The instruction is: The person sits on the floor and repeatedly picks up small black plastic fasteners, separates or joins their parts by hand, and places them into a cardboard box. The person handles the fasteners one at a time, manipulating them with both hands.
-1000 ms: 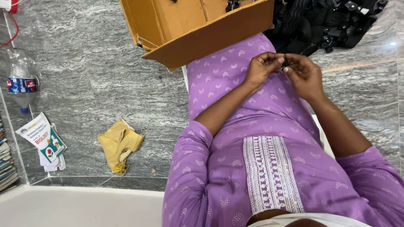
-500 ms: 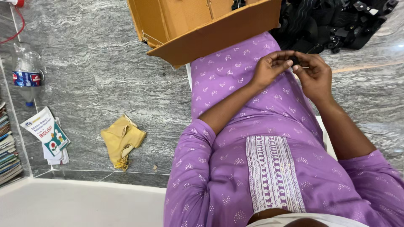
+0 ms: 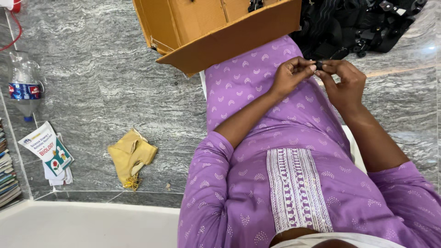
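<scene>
Grey stone floor (image 3: 115, 92) holds a plastic bottle (image 3: 24, 89), a booklet (image 3: 46, 151) and yellow cloth (image 3: 131, 156). Over my purple lap, my left hand (image 3: 290, 76) and right hand (image 3: 342, 82) pinch a small black piece (image 3: 319, 65) between fingertips, below a cardboard box (image 3: 220, 32).

The small dark piece (image 3: 319, 65) pinched between the fingertips of the left hand (image 3: 290, 76) and right hand (image 3: 342, 82) is mostly covered by them and too small to tell what it is. The open cardboard box (image 3: 220, 32) and the heap of black gear (image 3: 363, 23) are both cut off by the top edge, and the box's contents are hidden. At the left edge, the stack of books (image 3: 7, 177) shows only in part
</scene>
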